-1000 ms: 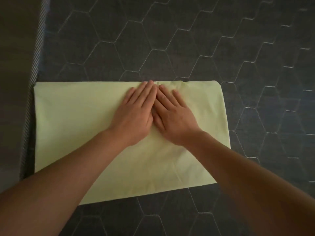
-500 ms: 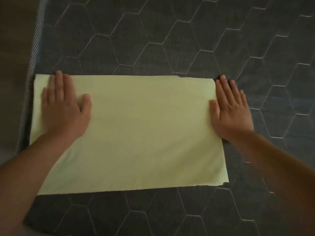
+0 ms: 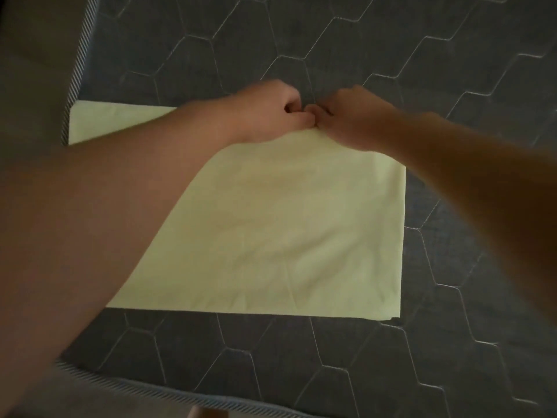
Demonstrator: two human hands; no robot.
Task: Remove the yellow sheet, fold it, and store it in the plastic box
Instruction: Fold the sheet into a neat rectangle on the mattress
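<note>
- Nearest: striped piping (image 3: 156, 390) on the near edge of the grey hex-quilted mattress (image 3: 331, 372).
- yellow sheet (image 3: 286, 230) lies flat on the mattress, already folded to a rectangle. Its near edge runs parallel to the piping and a little back from it.
- The sheet's long axis runs left-right. The left end reaches the mattress's left edge and the right end stops well short of the right side.
- left forearm (image 3: 120, 206) crosses over the sheet's left half and hides much of it.
- Far edge, about mid-length: left hand (image 3: 268, 113) and right hand (image 3: 355, 122) are together, knuckles touching, fingers curled.
- Both look to pinch the sheet's far edge at that one spot. The fabric inside the fingers is hard to see.
- Key relation: the sheet lies near of the hands, toward the person, so neither hand is closer to it. The grip sits on the midline, with the free ends out to the left and right.
- Judgement: the next fold likely hinges on this centre point.
- Farther: bare mattress only. The plastic box is not in view.
</note>
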